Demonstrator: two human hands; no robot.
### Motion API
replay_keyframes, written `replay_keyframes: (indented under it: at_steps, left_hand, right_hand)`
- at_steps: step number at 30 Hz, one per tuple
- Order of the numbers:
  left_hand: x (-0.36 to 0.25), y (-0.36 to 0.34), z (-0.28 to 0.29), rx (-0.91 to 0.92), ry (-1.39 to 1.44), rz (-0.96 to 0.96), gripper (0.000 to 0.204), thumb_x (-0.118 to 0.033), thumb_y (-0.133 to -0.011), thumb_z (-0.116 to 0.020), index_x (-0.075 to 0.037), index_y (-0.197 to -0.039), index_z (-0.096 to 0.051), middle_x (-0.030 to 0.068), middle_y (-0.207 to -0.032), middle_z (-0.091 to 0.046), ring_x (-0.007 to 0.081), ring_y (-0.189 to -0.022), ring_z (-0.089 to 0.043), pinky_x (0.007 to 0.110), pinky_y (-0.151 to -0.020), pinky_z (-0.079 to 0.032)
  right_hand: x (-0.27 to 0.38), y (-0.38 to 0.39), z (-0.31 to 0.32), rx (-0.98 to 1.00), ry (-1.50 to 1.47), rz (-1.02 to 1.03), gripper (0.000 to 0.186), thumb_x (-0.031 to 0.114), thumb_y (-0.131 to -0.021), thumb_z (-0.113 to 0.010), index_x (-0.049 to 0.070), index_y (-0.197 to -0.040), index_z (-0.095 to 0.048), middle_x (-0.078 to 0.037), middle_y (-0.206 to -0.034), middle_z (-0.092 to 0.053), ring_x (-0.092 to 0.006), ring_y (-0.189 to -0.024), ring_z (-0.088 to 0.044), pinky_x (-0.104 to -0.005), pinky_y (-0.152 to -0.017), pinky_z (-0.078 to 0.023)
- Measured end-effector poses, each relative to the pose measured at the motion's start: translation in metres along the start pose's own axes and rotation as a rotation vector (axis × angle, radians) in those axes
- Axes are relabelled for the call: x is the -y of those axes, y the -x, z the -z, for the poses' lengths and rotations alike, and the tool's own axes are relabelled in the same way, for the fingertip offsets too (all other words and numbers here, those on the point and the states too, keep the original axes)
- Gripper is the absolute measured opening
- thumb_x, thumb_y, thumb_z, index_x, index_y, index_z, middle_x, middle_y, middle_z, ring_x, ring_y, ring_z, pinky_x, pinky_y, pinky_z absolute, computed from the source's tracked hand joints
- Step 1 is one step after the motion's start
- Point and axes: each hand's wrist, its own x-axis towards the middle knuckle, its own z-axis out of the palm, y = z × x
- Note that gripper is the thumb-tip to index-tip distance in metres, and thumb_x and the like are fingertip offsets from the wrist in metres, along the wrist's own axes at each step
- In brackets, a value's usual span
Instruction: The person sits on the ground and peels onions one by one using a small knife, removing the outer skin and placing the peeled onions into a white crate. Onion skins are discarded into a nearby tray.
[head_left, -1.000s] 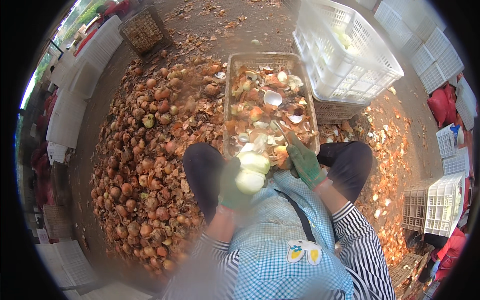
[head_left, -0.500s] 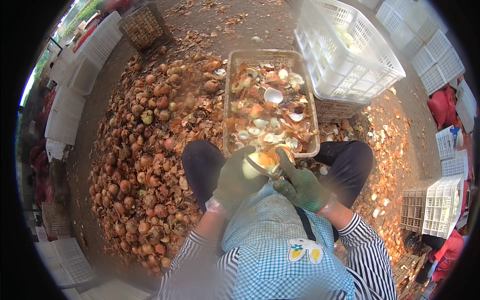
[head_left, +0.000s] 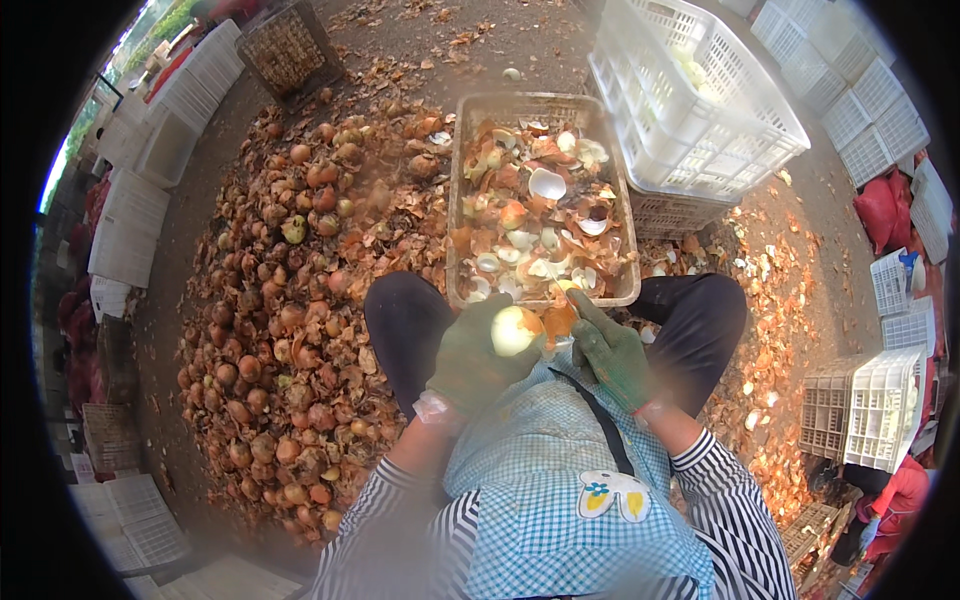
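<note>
My left hand (head_left: pixel 470 358), in a green glove, grips a half-peeled pale onion (head_left: pixel 514 329) just above my lap. My right hand (head_left: pixel 612 352), also green-gloved, pinches a strip of orange onion skin (head_left: pixel 558 320) beside the onion. Both hands sit at the near edge of a shallow crate (head_left: pixel 455 230) that holds onion skins and peelings. A large heap of unpeeled brown onions (head_left: pixel 290 330) lies on the ground to my left.
A white plastic crate (head_left: pixel 700 90) with peeled onions stands at the far right on another crate. More white crates (head_left: pixel 860 410) lie to the right, and stacked ones (head_left: pixel 130 220) to the left. Loose skins cover the dirt. A person in red (head_left: pixel 895 500) crouches at lower right.
The onion was a clean pale one held by my left hand a second ago; now a different, partly skinned onion is in it and my right hand pulls skin off.
</note>
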Motion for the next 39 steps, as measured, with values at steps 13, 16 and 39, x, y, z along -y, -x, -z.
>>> replay_keyframes:
  at_steps: [13, 16, 39]
  left_hand:
    - [-0.005, -0.001, -0.005, 0.115, -0.005, 0.071, 0.072, -0.031, -0.072, -0.084, -0.001, -0.13, -0.053, 0.0145, -0.111, -0.069, 0.0246, -0.097, -0.07, 0.033, -0.085, -0.057]
    - [0.003, 0.005, -0.012, -0.004, 0.085, 0.036, 0.088, -0.03, -0.071, -0.085, -0.002, -0.143, -0.04, 0.0153, -0.111, -0.068, 0.0267, -0.098, -0.07, 0.035, -0.085, -0.057]
    - [-0.009, -0.006, 0.014, -0.118, 0.329, -0.086, 0.079, -0.016, -0.073, -0.082, 0.002, -0.14, -0.044, 0.0214, -0.113, -0.067, 0.0282, -0.102, -0.069, 0.036, -0.084, -0.058]
  right_hand:
    - [0.003, 0.017, -0.025, 0.108, 0.122, -0.064, 0.047, 0.029, -0.099, -0.059, 0.008, -0.141, -0.053, -0.014, -0.09, -0.071, -0.0243, -0.081, -0.069, -0.0356, -0.074, -0.053]
    - [-0.007, 0.019, -0.037, 0.026, 0.111, 0.139, 0.048, 0.03, -0.099, -0.059, 0.008, -0.14, -0.053, -0.015, -0.09, -0.071, -0.026, -0.082, -0.07, -0.0354, -0.073, -0.053]
    - [-0.085, -0.067, 0.021, -0.321, 0.094, -0.034, 0.046, 0.029, -0.099, -0.058, 0.014, -0.143, -0.052, -0.009, -0.07, -0.063, -0.0107, -0.055, -0.056, -0.0289, -0.057, -0.049]
